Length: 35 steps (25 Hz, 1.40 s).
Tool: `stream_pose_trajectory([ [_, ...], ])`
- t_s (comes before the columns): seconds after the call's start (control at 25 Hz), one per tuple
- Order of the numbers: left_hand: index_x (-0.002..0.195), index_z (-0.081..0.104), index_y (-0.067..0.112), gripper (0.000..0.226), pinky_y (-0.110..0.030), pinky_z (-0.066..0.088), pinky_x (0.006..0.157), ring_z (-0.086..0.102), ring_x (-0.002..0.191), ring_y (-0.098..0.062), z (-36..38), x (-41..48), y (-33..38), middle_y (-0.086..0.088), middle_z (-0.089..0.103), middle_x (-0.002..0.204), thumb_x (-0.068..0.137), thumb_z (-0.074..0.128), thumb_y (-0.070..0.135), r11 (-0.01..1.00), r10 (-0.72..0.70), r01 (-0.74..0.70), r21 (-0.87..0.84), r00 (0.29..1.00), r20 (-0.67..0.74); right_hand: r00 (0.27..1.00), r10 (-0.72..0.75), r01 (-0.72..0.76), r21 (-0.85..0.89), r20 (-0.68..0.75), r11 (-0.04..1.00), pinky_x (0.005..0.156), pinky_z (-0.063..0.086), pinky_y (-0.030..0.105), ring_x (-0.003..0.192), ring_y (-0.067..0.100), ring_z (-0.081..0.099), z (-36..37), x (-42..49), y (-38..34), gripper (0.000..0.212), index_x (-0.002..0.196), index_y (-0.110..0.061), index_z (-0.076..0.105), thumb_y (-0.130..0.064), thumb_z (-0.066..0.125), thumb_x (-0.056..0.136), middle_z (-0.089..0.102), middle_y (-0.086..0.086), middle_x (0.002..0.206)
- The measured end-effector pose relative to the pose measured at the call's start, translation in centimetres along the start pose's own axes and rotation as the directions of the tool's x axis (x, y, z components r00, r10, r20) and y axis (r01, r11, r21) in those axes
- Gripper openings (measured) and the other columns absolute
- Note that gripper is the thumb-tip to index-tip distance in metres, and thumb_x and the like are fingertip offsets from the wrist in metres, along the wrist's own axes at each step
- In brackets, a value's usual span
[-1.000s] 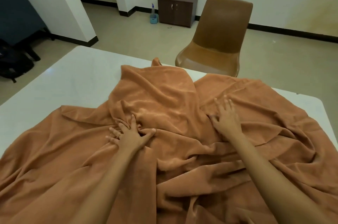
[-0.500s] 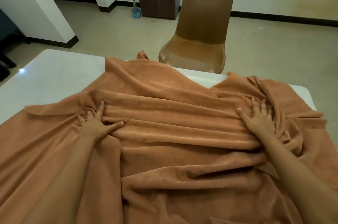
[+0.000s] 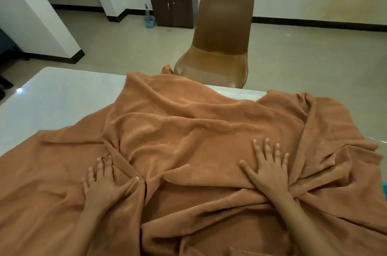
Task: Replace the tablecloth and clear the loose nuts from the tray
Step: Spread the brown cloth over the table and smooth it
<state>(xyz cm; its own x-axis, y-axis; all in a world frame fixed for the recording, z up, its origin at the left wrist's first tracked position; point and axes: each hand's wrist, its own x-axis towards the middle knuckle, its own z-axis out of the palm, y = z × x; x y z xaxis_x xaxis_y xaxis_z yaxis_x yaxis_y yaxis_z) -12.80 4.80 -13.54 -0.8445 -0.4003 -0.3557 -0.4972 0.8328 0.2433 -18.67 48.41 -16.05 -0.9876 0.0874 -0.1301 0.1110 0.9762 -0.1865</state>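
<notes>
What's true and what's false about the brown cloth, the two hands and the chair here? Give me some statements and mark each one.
1. The left hand and the right hand lie flat, fingers spread, on the rumpled orange-brown fleece tablecloth. True.
2. The tablecloth covers the whole glossy white table. False: the table's far left part is bare.
3. The brown plastic chair stands beyond the table's far edge. True.
4. Someone sits in the chair. False: its seat is empty.

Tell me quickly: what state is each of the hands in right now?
Left hand: open, fingers flat on the cloth.
Right hand: open, fingers spread, pressing the cloth.
</notes>
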Motion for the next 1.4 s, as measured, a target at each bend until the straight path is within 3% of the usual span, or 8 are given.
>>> stream_pose_trajectory([
  [0.36, 0.149, -0.002, 0.039, 0.119, -0.067, -0.001, 0.108, -0.004, 0.146, -0.032, -2.1, 4.5, 2.9, 0.000, -0.008, 0.160, 0.053, 0.044, 0.094, 0.995, -0.078, 0.077, 0.058, 0.997, 0.011, 0.999, 0.050, -0.050, -0.018, -0.014, 0.999, 0.116, -0.005, 0.052, 0.147, 0.027, -0.001, -1.8, 7.3, 4.1, 0.076, 0.149, -0.040, 0.011, -0.077, 0.021, 0.084, 0.002, 0.000, 0.160],
  [0.48, 0.151, 0.011, 0.019, 0.111, -0.072, 0.001, 0.106, 0.006, 0.143, -0.042, -3.2, 5.2, 6.5, -0.017, 0.007, 0.158, 0.069, 0.057, 0.077, 0.968, -0.155, 0.183, 0.170, 0.974, -0.166, 0.996, -0.010, 0.009, -0.009, -0.086, 1.000, 0.117, -0.002, 0.052, 0.147, 0.027, 0.001, -2.8, 6.7, 2.0, 0.075, 0.151, -0.025, 0.018, -0.064, 0.010, 0.087, 0.007, 0.013, 0.159],
  [0.64, 0.140, 0.039, 0.001, 0.066, -0.066, 0.013, 0.109, 0.026, 0.139, -0.043, 1.1, -0.5, 12.6, -0.026, 0.031, 0.149, 0.088, 0.057, 0.037, 0.948, 0.318, -0.264, 0.180, 0.831, -0.456, 0.931, -0.057, 0.112, 0.135, -0.361, 0.984, 0.119, 0.008, 0.046, 0.146, 0.024, 0.010, -2.9, -2.9, 1.4, 0.058, 0.148, -0.016, 0.031, -0.042, 0.028, 0.096, 0.022, 0.014, 0.156],
  [0.72, 0.145, 0.036, 0.015, 0.073, -0.062, 0.003, 0.112, 0.020, 0.142, -0.038, 4.6, -5.7, 14.5, -0.018, 0.027, 0.153, 0.088, 0.033, 0.061, 0.884, 0.467, -0.446, 0.139, 0.836, -0.287, 0.948, 0.041, -0.004, 0.117, -0.315, 0.993, 0.118, 0.000, 0.047, 0.147, 0.026, 0.005, -1.6, -8.5, 3.7, 0.070, 0.150, -0.018, 0.025, -0.057, 0.031, 0.091, 0.018, 0.014, 0.156],
  [0.88, 0.146, -0.006, 0.048, 0.095, -0.067, -0.018, 0.102, -0.017, 0.143, -0.037, 9.4, -10.7, 15.0, 0.001, -0.014, 0.159, 0.065, 0.017, 0.092, 0.888, 0.413, -0.420, 0.189, 0.908, 0.074, 0.961, 0.263, -0.265, -0.020, -0.084, 0.964, 0.114, -0.010, 0.052, 0.146, 0.032, -0.007, 0.5, -14.1, 9.1, 0.092, 0.150, -0.036, 0.000, -0.085, 0.012, 0.073, -0.002, 0.008, 0.159],
  [1.16, 0.150, 0.000, 0.040, 0.096, -0.068, -0.002, 0.108, -0.006, 0.145, -0.037, 6.2, -8.1, 16.2, -0.002, -0.008, 0.160, 0.073, 0.036, 0.083, 0.886, 0.351, -0.387, 0.255, 0.920, 0.175, 0.978, 0.206, -0.207, -0.073, -0.027, 0.976, 0.117, -0.001, 0.053, 0.147, 0.028, 0.001, -1.9, -18.3, 18.4, 0.089, 0.146, -0.044, 0.002, -0.088, 0.000, 0.070, 0.005, 0.003, 0.160],
  [1.28, 0.150, 0.022, 0.017, 0.097, -0.067, 0.005, 0.111, 0.013, 0.144, -0.040, 8.0, -13.4, 16.1, -0.020, 0.016, 0.156, 0.076, 0.016, 0.080, 0.850, 0.496, -0.487, 0.199, 0.868, 0.008, 0.959, 0.280, -0.280, -0.004, -0.042, 0.960, 0.115, 0.003, 0.058, 0.145, 0.035, 0.006, -3.5, -20.9, 18.6, 0.089, 0.150, -0.035, 0.013, -0.082, -0.004, 0.076, 0.008, 0.010, 0.159],
  [1.4, 0.150, 0.020, 0.027, 0.102, -0.063, -0.004, 0.110, 0.005, 0.146, -0.036, 10.9, -19.8, 14.2, -0.013, 0.007, 0.159, 0.069, 0.010, 0.087, 0.791, 0.589, -0.592, 0.156, 0.805, 0.073, 0.968, 0.249, -0.246, 0.088, -0.027, 0.965, 0.116, -0.002, 0.053, 0.146, 0.031, 0.000, -2.7, -24.3, 14.7, 0.091, 0.151, -0.033, 0.011, -0.083, -0.003, 0.076, 0.004, 0.010, 0.159],
])
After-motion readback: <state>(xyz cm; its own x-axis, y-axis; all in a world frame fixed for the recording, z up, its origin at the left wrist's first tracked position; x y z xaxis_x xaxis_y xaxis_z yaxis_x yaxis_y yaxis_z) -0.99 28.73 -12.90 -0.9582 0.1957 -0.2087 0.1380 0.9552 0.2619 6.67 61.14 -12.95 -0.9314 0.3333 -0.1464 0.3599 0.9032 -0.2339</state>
